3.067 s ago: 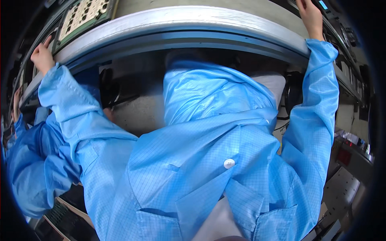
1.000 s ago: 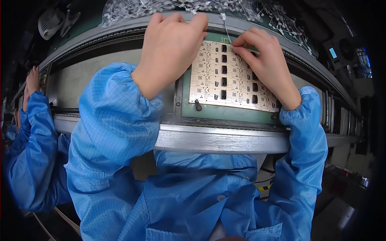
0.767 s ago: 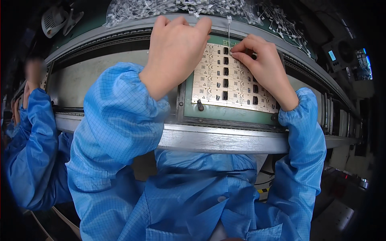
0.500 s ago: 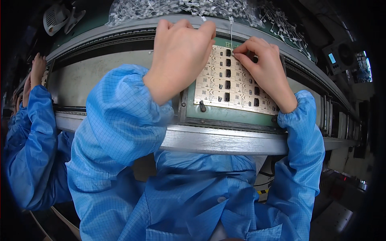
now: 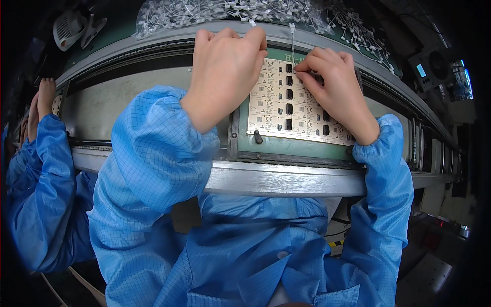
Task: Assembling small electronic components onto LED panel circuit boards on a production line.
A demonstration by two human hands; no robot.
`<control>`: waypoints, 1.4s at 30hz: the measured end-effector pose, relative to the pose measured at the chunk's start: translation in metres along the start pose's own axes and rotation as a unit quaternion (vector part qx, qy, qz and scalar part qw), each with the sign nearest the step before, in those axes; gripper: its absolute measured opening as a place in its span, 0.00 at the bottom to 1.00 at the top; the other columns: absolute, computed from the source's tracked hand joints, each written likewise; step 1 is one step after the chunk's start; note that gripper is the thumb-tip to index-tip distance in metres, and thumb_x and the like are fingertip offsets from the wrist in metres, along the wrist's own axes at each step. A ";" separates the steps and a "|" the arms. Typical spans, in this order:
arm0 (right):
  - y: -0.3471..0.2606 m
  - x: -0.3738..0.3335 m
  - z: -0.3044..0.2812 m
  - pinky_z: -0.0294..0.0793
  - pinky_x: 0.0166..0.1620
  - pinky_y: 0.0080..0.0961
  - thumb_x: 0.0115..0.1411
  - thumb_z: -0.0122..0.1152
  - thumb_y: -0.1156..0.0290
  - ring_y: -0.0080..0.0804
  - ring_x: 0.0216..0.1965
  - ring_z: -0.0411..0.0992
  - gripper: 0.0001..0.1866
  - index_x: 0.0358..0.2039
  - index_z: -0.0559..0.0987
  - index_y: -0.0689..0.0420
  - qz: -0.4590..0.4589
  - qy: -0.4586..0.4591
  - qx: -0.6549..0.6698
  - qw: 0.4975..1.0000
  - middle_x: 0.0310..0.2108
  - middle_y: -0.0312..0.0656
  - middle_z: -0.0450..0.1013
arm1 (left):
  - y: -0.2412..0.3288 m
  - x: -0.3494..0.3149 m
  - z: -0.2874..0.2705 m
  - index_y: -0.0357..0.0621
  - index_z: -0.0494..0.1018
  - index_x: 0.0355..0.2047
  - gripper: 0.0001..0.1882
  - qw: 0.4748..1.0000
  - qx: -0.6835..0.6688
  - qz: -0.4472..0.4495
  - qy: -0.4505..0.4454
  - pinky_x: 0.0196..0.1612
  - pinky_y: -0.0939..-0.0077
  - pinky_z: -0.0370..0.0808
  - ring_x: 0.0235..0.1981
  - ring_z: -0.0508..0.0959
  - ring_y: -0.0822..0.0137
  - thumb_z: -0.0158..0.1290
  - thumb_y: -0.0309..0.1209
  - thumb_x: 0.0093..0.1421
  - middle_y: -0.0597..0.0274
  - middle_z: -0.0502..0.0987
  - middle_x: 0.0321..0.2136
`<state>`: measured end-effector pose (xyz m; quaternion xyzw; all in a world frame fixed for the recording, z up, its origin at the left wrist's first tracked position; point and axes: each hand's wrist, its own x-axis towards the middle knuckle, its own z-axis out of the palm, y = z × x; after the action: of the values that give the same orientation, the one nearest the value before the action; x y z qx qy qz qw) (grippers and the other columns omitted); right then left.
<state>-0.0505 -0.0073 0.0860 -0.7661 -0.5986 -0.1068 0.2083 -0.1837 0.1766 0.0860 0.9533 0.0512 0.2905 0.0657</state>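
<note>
A panel of pale circuit boards (image 5: 263, 108) with black components lies in a green fixture (image 5: 291, 147) in front of me. My right hand (image 5: 332, 84) is pinched at the panel's top edge, its fingertips at the lower end of a thin white cable (image 5: 293, 43). That cable runs up to a small white connector (image 5: 292, 26) at the rail. Over the panel's upper left corner, my left hand (image 5: 225, 74) is closed with curled fingers; its fingertips face away, so their grip is hidden. Another white connector (image 5: 252, 23) shows just beyond them.
Beyond the far rail (image 5: 179, 37) lies a clear bag of white connector cables (image 5: 194, 14), with loose cables (image 5: 358, 33) to its right. A metal rail (image 5: 286, 179) runs along the near side. At the left, another person's hand (image 5: 47, 94) and blue sleeve (image 5: 48, 153) are in view.
My left hand has shifted slightly left, away from the black components. My right hand stays pinched at the cable's lower end, with its fingers slightly further left.
</note>
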 end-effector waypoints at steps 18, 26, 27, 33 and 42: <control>0.040 -0.025 -0.083 0.74 0.43 0.28 0.65 0.51 0.72 0.31 0.37 0.75 0.11 0.47 0.76 0.59 0.288 -0.069 0.029 0.955 0.32 0.42 0.76 | -0.014 0.011 -0.014 0.47 0.75 0.34 0.05 0.979 -0.183 -0.088 0.006 0.41 0.63 0.67 0.35 0.79 0.62 0.58 0.33 0.60 0.65 0.81 0.26; 0.103 -0.067 -0.086 0.73 0.49 0.28 0.62 0.43 0.77 0.32 0.39 0.76 0.30 0.67 0.59 0.54 0.341 -0.206 0.216 0.892 0.34 0.47 0.77 | -0.010 0.020 0.021 0.45 0.76 0.33 0.05 0.997 -0.079 -0.024 0.006 0.40 0.53 0.72 0.32 0.80 0.51 0.55 0.30 0.59 0.54 0.81 0.29; 0.112 -0.071 -0.079 0.73 0.48 0.28 0.61 0.43 0.78 0.32 0.38 0.75 0.31 0.66 0.60 0.54 0.325 -0.194 0.202 0.903 0.34 0.46 0.76 | -0.004 0.021 0.035 0.45 0.77 0.33 0.06 0.996 -0.082 -0.041 -0.001 0.39 0.49 0.74 0.31 0.80 0.48 0.53 0.31 0.58 0.50 0.80 0.27; 0.243 -0.156 -0.069 0.69 0.35 0.20 0.65 0.46 0.71 0.22 0.26 0.68 0.29 0.68 0.61 0.50 0.319 -0.081 0.276 0.903 0.22 0.35 0.70 | 0.053 0.062 0.111 0.47 0.76 0.30 0.04 0.997 -0.052 -0.006 0.060 0.44 0.57 0.66 0.31 0.79 0.54 0.52 0.29 0.55 0.57 0.76 0.18; 0.241 -0.144 -0.073 0.72 0.42 0.19 0.59 0.50 0.73 0.26 0.31 0.74 0.25 0.59 0.69 0.54 0.421 -0.107 0.430 0.792 0.28 0.41 0.78 | 0.069 0.078 0.151 0.44 0.75 0.27 0.03 0.992 -0.109 0.001 0.065 0.49 0.58 0.61 0.32 0.76 0.56 0.52 0.26 0.55 0.58 0.74 0.18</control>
<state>0.1500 -0.2126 0.0453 -0.7805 -0.2195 0.3419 0.4752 -0.0309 0.1050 0.0149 0.9198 0.0223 0.3553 0.1650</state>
